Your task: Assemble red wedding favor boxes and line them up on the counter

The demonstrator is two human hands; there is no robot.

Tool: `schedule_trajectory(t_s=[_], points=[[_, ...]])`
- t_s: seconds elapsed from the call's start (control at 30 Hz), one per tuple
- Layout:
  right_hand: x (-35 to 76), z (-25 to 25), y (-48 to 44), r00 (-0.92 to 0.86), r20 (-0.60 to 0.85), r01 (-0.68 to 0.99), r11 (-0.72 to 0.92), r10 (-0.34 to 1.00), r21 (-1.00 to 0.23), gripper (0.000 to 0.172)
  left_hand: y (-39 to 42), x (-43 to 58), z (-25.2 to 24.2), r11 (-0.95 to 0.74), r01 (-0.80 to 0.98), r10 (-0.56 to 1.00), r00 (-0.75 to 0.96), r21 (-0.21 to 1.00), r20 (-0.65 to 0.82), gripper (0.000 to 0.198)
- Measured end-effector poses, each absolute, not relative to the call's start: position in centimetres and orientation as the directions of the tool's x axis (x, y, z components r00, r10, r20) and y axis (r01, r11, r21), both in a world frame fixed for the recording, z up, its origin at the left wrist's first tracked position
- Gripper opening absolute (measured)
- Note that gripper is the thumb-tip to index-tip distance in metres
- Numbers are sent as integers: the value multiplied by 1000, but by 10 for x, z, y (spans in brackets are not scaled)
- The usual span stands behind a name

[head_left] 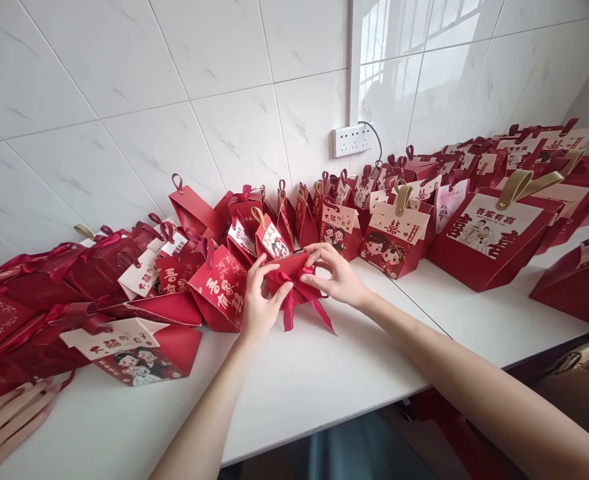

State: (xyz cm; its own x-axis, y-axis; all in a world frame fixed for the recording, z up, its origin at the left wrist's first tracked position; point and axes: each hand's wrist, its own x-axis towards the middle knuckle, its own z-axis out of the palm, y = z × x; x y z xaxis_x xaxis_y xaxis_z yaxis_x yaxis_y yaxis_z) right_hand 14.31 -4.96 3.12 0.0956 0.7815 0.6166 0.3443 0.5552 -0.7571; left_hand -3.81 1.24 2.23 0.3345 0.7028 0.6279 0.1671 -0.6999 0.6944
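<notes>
In the middle of the head view, a small red gift box (280, 281) stands on the white table, with a red ribbon bow (294, 288) across its front and two loose tails hanging down. My left hand (262, 300) grips the box's left side, thumb against the bow and forefinger along the top edge. My right hand (338, 275) is at the other side, thumb on the bow's right loop and fingers curled over the top corner. The box's back is hidden. Just left of it stands a larger red box with white lettering (222, 287).
Many red wedding favour boxes (494, 230) crowd the table (294, 393) to the left, behind and right. Another person's hand (12, 420) rests at the lower left. A power strip (353, 141) is on the tiled wall; a cardboard box (569, 393) stands below right.
</notes>
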Motion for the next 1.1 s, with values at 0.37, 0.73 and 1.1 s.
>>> schedule_trajectory(t_s=[0.37,0.73,1.1], points=[[144,30,-49,162,522,289,465,837,-836,34,9,-40,27,-664,145,732,325,733,599,33],[146,32,-47,184,403,177,373,897,-911,41,6,-39,29,-606,153,782,294,781,549,30],[147,36,-47,156,330,8,333,931,-943,46,9,-39,28,-608,174,785,282,775,552,27]])
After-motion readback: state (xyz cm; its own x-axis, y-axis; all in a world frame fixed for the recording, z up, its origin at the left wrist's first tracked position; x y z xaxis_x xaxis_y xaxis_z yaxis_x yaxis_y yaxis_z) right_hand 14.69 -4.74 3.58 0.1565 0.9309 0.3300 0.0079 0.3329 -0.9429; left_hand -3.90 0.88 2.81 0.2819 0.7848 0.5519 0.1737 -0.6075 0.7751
